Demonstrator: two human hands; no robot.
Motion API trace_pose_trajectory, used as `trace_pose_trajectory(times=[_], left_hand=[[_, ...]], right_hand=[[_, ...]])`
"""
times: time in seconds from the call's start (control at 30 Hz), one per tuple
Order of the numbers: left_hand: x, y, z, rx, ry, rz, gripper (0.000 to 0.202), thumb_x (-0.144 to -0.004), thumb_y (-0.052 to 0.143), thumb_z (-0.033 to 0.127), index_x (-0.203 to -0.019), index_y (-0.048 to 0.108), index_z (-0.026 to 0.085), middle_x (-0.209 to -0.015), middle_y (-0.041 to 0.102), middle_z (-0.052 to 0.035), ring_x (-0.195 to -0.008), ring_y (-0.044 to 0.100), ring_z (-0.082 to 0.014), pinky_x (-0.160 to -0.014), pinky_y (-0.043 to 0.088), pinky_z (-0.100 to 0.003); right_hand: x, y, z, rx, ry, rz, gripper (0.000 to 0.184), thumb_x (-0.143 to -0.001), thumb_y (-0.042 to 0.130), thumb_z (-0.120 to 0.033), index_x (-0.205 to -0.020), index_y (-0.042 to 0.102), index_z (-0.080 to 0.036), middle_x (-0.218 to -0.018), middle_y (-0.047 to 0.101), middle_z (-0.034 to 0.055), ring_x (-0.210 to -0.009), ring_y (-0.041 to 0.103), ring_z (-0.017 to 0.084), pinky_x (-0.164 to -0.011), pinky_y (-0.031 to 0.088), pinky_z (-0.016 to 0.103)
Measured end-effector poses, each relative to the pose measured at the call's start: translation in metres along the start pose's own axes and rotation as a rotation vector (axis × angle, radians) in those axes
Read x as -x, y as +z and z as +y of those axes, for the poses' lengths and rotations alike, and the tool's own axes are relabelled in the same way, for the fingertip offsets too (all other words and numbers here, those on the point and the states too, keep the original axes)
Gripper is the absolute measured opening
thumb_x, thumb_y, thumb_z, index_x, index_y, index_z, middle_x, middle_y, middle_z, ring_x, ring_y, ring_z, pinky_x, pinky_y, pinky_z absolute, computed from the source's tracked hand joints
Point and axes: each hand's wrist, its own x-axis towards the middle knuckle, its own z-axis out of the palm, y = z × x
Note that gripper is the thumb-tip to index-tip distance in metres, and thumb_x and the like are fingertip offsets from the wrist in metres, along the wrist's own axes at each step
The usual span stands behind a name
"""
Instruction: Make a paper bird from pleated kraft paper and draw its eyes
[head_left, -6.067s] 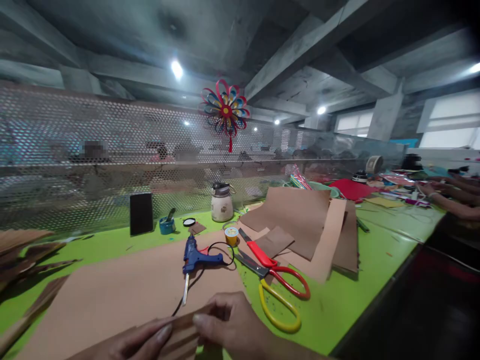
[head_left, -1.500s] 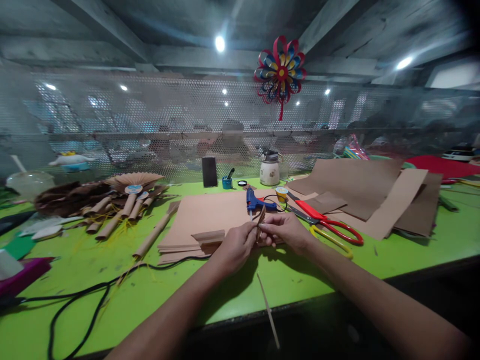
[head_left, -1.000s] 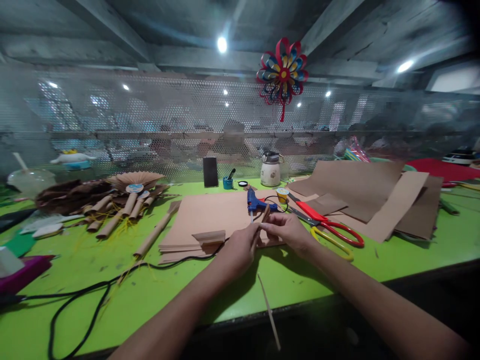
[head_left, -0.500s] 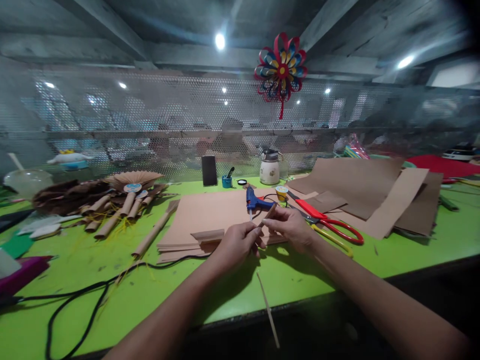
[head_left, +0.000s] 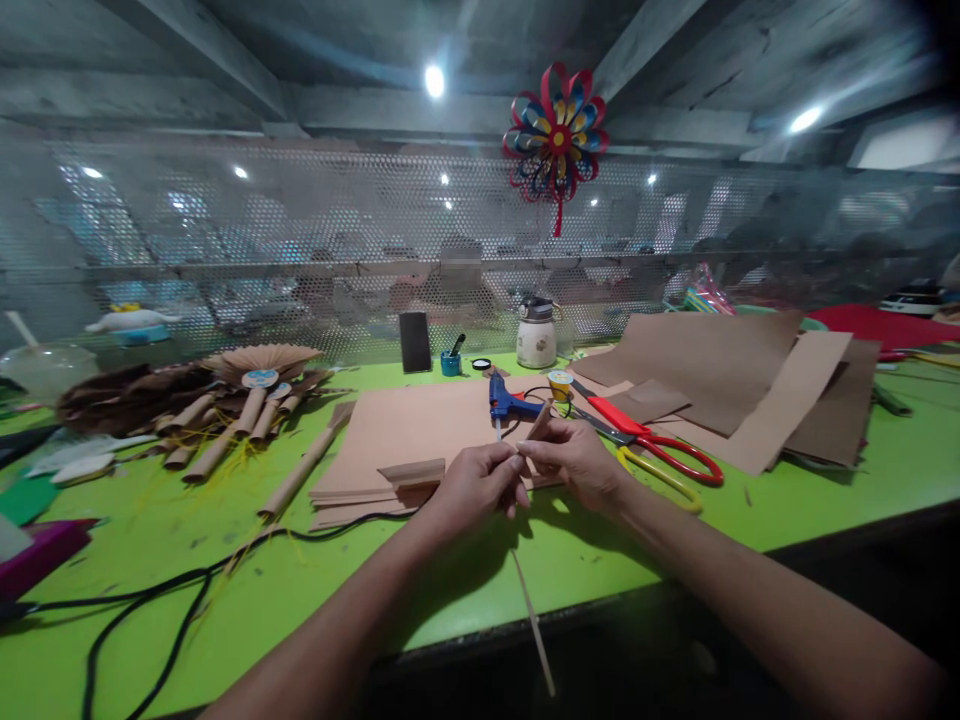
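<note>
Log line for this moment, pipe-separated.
right hand: holds brown paper piece | left hand: fingertips beside it, grip unclear | glue gun: on paper stack, unheld | scissors: right of glue gun, unheld

The left hand (head_left: pixel 478 484) and the right hand (head_left: pixel 586 462) are hiding the lower part of a brown paper piece (head_left: pixel 540 421). At the bench's (head_left: pixel 225 630) left end, the frame's edge is cutting a magenta object (head_left: pixel 46 556). Shapes (head_left: pixel 459 268) behind the perforated screen (head_left: pixel 337 190) are looking blurred; the yellow tub (head_left: pixel 559 391) is bearing print (head_left: pixel 560 378) too small for reading.
</note>
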Motion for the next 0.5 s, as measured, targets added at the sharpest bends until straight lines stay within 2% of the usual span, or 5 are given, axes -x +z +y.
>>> trace_pose_trajectory(times=[0.17, 0.3, 0.5], left_hand=[[-0.001, 0.001, -0.003, 0.030, -0.029, 0.012, 0.026, -0.086, 0.054, 0.039, -0.074, 0.059, 0.016, -0.057, 0.063, -0.0031, -0.041, 0.047, -0.0077, -0.043, 0.030, -0.021], [-0.002, 0.001, -0.005, 0.034, -0.044, 0.012, 0.027, -0.085, 0.055, 0.039, -0.073, 0.058, 0.016, -0.055, 0.062, -0.0025, -0.040, 0.048, -0.0078, -0.042, 0.030, -0.021], [-0.002, -0.005, -0.010, 0.043, -0.074, 0.020, 0.027, -0.084, 0.056, 0.041, -0.073, 0.057, 0.016, -0.056, 0.062, -0.0030, -0.040, 0.048, -0.0082, -0.042, 0.030, -0.021]], right_hand=[[-0.006, -0.006, -0.006, -0.089, -0.079, 0.104, 0.025, -0.061, 0.082, -0.031, -0.061, 0.062, -0.016, -0.049, 0.046, -0.0060, -0.045, 0.035, 0.006, -0.044, 0.023, 0.024], [-0.011, -0.013, -0.011, -0.080, -0.108, 0.182, 0.024, -0.060, 0.084, -0.030, -0.062, 0.066, -0.015, -0.051, 0.052, -0.0032, -0.046, 0.040, 0.007, -0.043, 0.025, 0.024], [-0.019, -0.030, -0.017, -0.179, -0.190, 0.387, 0.032, -0.053, 0.086, -0.036, -0.068, 0.068, -0.015, -0.061, 0.058, -0.0016, -0.050, 0.044, 0.006, -0.042, 0.031, 0.021]])
